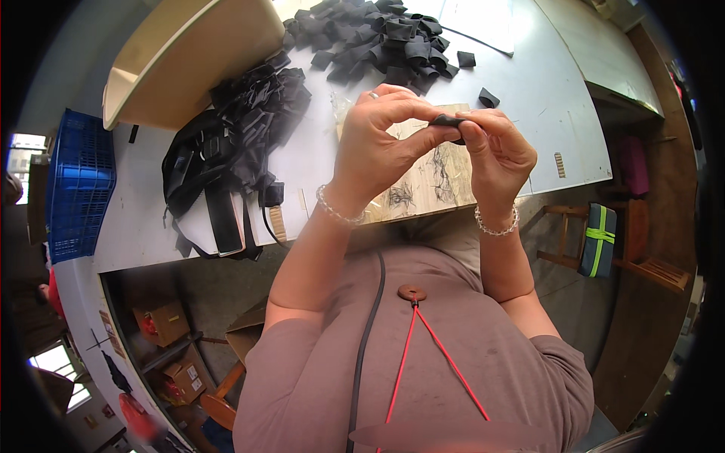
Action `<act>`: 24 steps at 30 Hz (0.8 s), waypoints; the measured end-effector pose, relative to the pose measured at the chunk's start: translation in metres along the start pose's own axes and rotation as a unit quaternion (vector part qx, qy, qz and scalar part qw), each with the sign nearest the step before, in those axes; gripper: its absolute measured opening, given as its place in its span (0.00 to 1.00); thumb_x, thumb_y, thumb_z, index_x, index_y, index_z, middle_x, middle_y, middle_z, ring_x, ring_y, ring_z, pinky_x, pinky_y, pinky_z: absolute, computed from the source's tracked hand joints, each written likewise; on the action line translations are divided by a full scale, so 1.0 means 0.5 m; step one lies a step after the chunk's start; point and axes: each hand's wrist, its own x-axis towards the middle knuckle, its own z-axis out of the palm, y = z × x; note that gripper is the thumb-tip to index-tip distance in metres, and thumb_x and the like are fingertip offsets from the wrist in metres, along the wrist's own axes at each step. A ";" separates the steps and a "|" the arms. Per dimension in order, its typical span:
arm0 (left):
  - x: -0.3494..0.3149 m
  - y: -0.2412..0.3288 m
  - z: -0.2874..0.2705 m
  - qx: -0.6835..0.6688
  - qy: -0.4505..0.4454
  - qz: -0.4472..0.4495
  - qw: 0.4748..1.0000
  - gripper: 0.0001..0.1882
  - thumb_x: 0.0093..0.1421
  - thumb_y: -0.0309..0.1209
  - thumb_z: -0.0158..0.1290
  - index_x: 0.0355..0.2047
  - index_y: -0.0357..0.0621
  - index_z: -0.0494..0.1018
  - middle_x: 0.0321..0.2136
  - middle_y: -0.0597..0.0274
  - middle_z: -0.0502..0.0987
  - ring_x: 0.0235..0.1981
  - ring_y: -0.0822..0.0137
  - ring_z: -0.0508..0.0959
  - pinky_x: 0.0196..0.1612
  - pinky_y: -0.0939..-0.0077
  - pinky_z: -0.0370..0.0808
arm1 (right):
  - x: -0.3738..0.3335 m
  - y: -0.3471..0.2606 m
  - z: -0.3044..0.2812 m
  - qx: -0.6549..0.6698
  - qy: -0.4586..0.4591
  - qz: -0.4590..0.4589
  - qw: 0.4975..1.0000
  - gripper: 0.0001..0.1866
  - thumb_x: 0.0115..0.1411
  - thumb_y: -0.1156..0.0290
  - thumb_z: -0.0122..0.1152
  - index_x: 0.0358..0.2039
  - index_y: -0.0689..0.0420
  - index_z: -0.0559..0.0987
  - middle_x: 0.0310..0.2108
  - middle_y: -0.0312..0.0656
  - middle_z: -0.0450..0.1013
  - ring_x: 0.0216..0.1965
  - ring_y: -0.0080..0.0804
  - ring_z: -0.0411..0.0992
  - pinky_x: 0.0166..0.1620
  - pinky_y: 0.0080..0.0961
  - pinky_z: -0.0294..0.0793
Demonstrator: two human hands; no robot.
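Up over the table, both my hands pinch one small black piece of folded fabric (447, 121). My left hand (381, 140) has it between thumb and fingers at its left end, and my right hand (500, 151) grips the right end. Part of the piece is hidden behind my fingertips. Beneath them lies a pale wooden board (411, 185) with dark thread scraps on it. Beyond, a heap of similar black fabric pieces (377, 38) spreads over the white tabletop, two of them lying loose at its right.
Left of my left arm is a tangled pile of black straps (257, 128), with a beige bin (204, 60) behind it. A blue plastic crate (79, 185) stands at the far left. Cardboard boxes (161, 321) sit under the table; a wooden stool (563, 260) is at the right.
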 end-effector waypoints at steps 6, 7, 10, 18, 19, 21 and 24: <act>-0.001 0.018 0.016 0.031 0.016 -0.004 0.999 0.08 0.44 0.30 0.64 0.27 0.48 0.80 0.24 0.67 0.79 0.29 0.70 0.75 0.37 0.77 0.66 | -0.026 0.019 0.020 0.188 0.066 0.027 0.980 0.06 0.56 0.78 0.59 0.35 0.65 0.78 0.32 0.41 0.75 0.33 0.21 0.70 0.36 0.15 0.69; -0.001 0.018 0.017 0.031 0.016 -0.004 0.999 0.08 0.44 0.30 0.64 0.27 0.48 0.80 0.24 0.67 0.79 0.29 0.70 0.75 0.37 0.77 0.66 | -0.031 0.019 0.023 0.191 0.080 0.036 0.978 0.06 0.57 0.78 0.58 0.35 0.64 0.78 0.32 0.41 0.75 0.33 0.21 0.70 0.36 0.15 0.69; -0.003 0.025 0.016 0.044 0.040 0.033 0.998 0.08 0.44 0.29 0.64 0.28 0.48 0.81 0.24 0.67 0.79 0.29 0.71 0.74 0.38 0.77 0.65 | -0.034 0.018 0.022 0.207 0.092 0.049 0.973 0.06 0.58 0.77 0.58 0.35 0.64 0.78 0.33 0.41 0.75 0.33 0.21 0.70 0.37 0.15 0.69; -0.010 -0.002 0.004 0.057 0.041 0.039 0.997 0.10 0.44 0.28 0.64 0.30 0.46 0.81 0.24 0.68 0.79 0.30 0.71 0.74 0.36 0.78 0.68 | -0.037 0.012 0.034 0.195 0.068 0.061 0.977 0.07 0.56 0.78 0.59 0.36 0.65 0.78 0.34 0.42 0.75 0.35 0.23 0.71 0.40 0.17 0.71; -0.013 -0.008 0.002 0.057 0.041 0.039 0.997 0.10 0.44 0.28 0.64 0.30 0.46 0.81 0.24 0.68 0.79 0.30 0.71 0.74 0.36 0.78 0.68 | -0.035 0.009 0.036 0.182 0.059 0.058 0.980 0.07 0.56 0.79 0.59 0.36 0.65 0.78 0.34 0.42 0.75 0.35 0.23 0.72 0.41 0.17 0.71; -0.017 -0.018 0.000 -0.003 0.043 0.024 0.999 0.10 0.45 0.28 0.64 0.30 0.44 0.81 0.25 0.66 0.79 0.32 0.70 0.74 0.37 0.78 0.70 | -0.034 0.006 0.036 0.169 0.050 0.054 0.983 0.07 0.55 0.80 0.60 0.35 0.66 0.78 0.33 0.42 0.75 0.36 0.24 0.72 0.41 0.18 0.71; -0.023 -0.031 0.003 -0.098 0.044 -0.016 0.994 0.10 0.46 0.28 0.63 0.31 0.42 0.80 0.27 0.63 0.79 0.33 0.69 0.74 0.38 0.78 0.71 | -0.032 0.005 0.036 0.099 0.044 0.040 0.993 0.07 0.54 0.81 0.60 0.35 0.66 0.78 0.33 0.43 0.75 0.36 0.25 0.72 0.40 0.18 0.71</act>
